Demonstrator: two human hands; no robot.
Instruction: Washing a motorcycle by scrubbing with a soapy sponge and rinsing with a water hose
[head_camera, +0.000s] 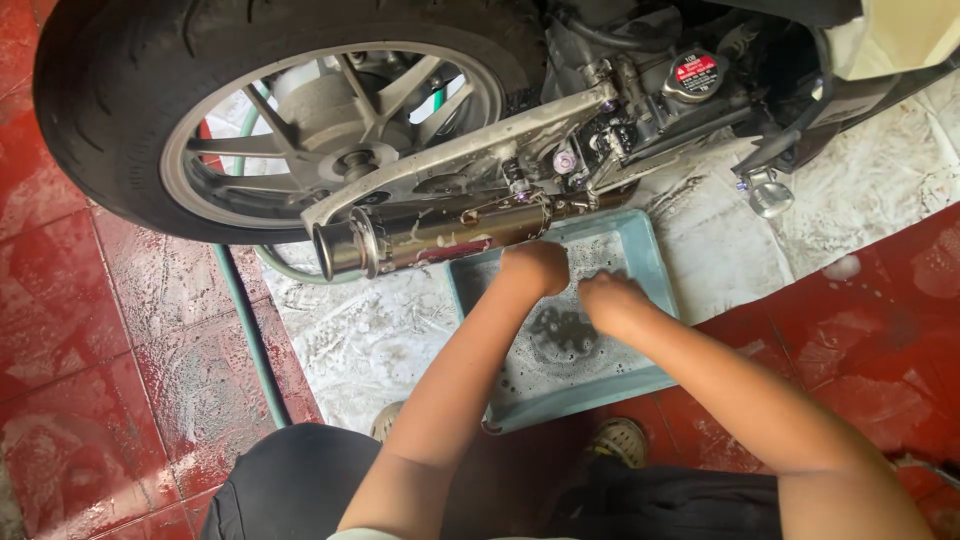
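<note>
A motorcycle's rear wheel (300, 120) and chrome exhaust pipe (430, 235), flecked with soap foam, fill the upper part of the head view. Below the pipe lies a light blue tray (650, 290) holding foamy, soapy water. My left hand (537, 268) is closed just under the exhaust pipe, above the tray's far end. My right hand (610, 303) is curled close beside it, over the suds. The fingers of both hands point away from me, so anything held in them is hidden.
A green hose (245, 330) runs along the wet red tiled floor (90, 350) at the left. White foam covers the ground under the motorcycle. A footpeg (768, 192) sticks out at the right. My knees and sandals are at the bottom.
</note>
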